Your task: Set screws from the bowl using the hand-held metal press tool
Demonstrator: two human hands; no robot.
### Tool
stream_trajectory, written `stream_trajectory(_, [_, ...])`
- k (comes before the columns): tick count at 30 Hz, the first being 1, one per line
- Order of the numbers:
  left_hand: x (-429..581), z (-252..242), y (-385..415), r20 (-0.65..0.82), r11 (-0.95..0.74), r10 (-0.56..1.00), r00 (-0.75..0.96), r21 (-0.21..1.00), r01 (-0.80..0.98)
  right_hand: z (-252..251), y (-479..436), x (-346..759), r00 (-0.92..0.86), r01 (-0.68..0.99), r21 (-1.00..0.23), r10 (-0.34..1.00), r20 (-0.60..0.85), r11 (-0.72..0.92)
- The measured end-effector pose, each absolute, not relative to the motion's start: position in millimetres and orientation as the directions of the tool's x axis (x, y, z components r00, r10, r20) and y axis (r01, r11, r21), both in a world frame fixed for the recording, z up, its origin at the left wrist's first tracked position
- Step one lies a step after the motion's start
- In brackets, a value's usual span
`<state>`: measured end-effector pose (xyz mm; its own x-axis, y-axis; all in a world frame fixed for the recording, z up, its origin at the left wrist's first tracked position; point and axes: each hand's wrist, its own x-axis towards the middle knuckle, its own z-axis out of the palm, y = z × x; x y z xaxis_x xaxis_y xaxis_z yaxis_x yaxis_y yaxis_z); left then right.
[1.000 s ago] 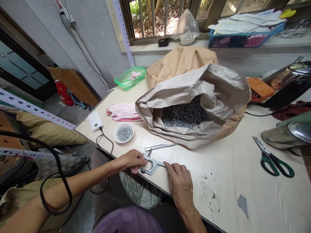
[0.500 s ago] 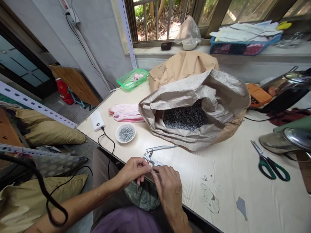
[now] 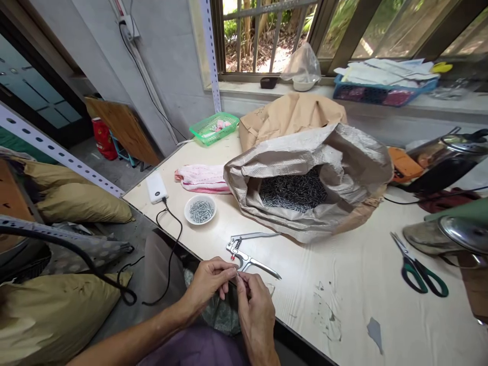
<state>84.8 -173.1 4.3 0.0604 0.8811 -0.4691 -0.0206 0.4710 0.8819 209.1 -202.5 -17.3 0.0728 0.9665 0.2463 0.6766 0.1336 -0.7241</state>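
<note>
My left hand (image 3: 211, 278) and my right hand (image 3: 256, 307) meet at the table's front edge, fingertips pinched together. Between them shows a tiny shiny metal piece (image 3: 237, 273), too small to tell its exact kind. Just beyond the fingers lies a plier-like hand tool (image 3: 259, 265) with two silver handles, a spring and a red tip; neither hand grips it. To the left, a white bowl (image 3: 186, 215) holds many small silvery metal pieces. Farther back, a large open paper-lined sack (image 3: 290, 145) lies with its mouth toward me, full of small dark metal pieces (image 3: 293, 190).
Left of the sack are a pink-white cloth (image 3: 202, 179), a green basket (image 3: 209, 136) and a white power bank (image 3: 156, 187) whose black cable hangs over the edge. Scissors (image 3: 417, 269) with green handles and a metal kettle (image 3: 453, 147) are on the right. Tan sacks (image 3: 84, 206) fill the lower left.
My hands have drawn slightly down toward me, uncovering the tool's lower handle. The fingertips stay pinched together, and the whole view has shifted a little.
</note>
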Motion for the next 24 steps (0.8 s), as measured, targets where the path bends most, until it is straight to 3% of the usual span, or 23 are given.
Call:
stream_trajectory(4, [79,5,-165,-0.392,0.383,0.919,0.036,0.912,0.147,-14,-203,212,-0.021,0.707,-0.673,0.958,0.287,0.217])
stream_trajectory(8, [71,5,-146,-0.256,0.237,0.967,0.005,0.9,0.365,-8,-194,236,0.005,0.841,-0.498,0.916,0.401,0.213])
stream_trajectory(13, [69,1,-132,-0.284,0.213,0.957,0.067,0.837,0.505,-14,-185,271,-0.009,0.922,-0.342,0.892,0.452,0.182])
stream_trajectory(24, [70,3,-127,-0.375,0.201,0.919,0.122,0.712,0.673,-40,-185,265,-0.028,0.904,-0.376,0.906,0.422,0.203])
